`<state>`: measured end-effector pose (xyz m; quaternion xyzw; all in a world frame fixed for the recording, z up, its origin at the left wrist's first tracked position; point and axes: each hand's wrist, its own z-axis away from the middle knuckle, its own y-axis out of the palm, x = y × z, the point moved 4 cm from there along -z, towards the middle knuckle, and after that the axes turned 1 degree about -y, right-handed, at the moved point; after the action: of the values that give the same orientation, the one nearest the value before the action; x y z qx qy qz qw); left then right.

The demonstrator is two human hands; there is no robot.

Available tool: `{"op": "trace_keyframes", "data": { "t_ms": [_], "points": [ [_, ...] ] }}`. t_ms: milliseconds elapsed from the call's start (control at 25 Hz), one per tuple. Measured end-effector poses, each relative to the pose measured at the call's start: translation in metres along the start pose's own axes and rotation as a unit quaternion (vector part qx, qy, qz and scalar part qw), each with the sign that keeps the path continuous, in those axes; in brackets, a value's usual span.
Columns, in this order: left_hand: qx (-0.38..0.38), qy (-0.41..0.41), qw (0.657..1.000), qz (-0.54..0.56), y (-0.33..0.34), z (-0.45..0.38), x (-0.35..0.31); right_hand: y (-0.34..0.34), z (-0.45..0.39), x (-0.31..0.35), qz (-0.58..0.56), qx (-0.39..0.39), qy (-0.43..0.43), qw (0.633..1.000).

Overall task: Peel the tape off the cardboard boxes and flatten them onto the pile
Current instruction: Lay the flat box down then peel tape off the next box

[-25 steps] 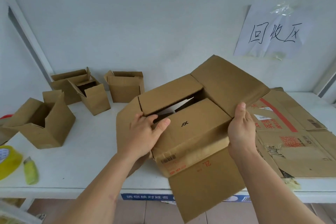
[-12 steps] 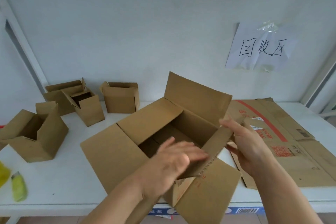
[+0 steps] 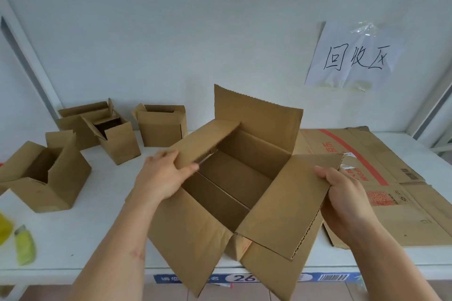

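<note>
A large brown cardboard box (image 3: 244, 178) stands at the table's front, its top flaps spread wide and its inside bare. My left hand (image 3: 163, 176) grips the left flap near its front corner. The right flap's outer edge is held by my right hand (image 3: 347, 200), thumb on top. The far flap stands upright. To the right lies the pile of flattened cardboard (image 3: 391, 178) with red print, partly under the box's right side.
Several small open boxes (image 3: 115, 139) stand at the back left on the white table (image 3: 97, 203). A yellow-green cutter (image 3: 24, 247) and a yellow tape roll (image 3: 3, 230) lie at the left front edge. A paper sign (image 3: 354, 56) hangs on the wall.
The box was turned over from its closed side to stand open side up. My left hand moved to the left flap and my right hand to the right flap, spreading them.
</note>
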<state>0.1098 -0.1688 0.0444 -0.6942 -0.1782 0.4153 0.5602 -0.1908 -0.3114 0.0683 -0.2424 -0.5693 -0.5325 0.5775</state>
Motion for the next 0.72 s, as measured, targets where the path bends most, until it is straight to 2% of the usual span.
{"op": "trace_keyframes", "data": {
  "t_ms": [80,120,200,240,280,320,360,400,480,520,560,600,640,720],
  "points": [
    [-0.069,-0.044,0.98,0.182,-0.018,0.008,0.013,0.009,0.005,0.003,0.0,0.009,-0.012,1.0],
    [-0.104,-0.093,0.938,0.317,-0.022,0.011,0.024,0.014,0.008,0.003,0.009,0.022,-0.018,1.0],
    [-0.104,-0.177,0.785,0.585,-0.01,0.014,0.034,0.031,0.016,0.003,0.039,0.089,-0.034,0.995],
    [-0.097,-0.192,0.717,0.663,-0.001,0.015,0.035,0.041,0.02,0.001,0.065,0.141,-0.044,0.987],
    [-0.103,-0.199,0.672,0.705,0.006,0.014,0.035,0.052,0.025,-0.001,0.105,0.192,-0.055,0.974],
    [-0.11,-0.207,0.653,0.72,0.013,0.01,0.037,0.059,0.027,-0.006,0.155,0.229,-0.07,0.958],
    [-0.115,-0.212,0.652,0.719,0.019,0.007,0.042,0.065,0.03,-0.009,0.198,0.256,-0.085,0.942],
    [-0.11,-0.218,0.675,0.697,0.023,0.006,0.044,0.07,0.03,-0.013,0.235,0.27,-0.104,0.928],
    [-0.072,-0.202,0.805,0.553,0.028,0.006,0.043,0.083,0.028,-0.023,0.305,0.297,-0.134,0.895],
    [-0.05,-0.177,0.859,0.478,0.026,0.01,0.038,0.091,0.025,-0.032,0.353,0.306,-0.155,0.87],
    [-0.029,-0.156,0.889,0.43,0.024,0.014,0.031,0.099,0.021,-0.042,0.409,0.305,-0.179,0.841],
    [-0.02,-0.136,0.892,0.431,0.023,0.014,0.031,0.107,0.016,-0.052,0.464,0.299,-0.202,0.809],
    [-0.006,-0.128,0.868,0.48,0.024,0.011,0.034,0.116,0.011,-0.064,0.513,0.296,-0.218,0.776],
    [0.058,-0.141,0.779,0.608,0.028,0.003,0.053,0.132,0.003,-0.088,0.576,0.3,-0.225,0.726]
  ]
}}
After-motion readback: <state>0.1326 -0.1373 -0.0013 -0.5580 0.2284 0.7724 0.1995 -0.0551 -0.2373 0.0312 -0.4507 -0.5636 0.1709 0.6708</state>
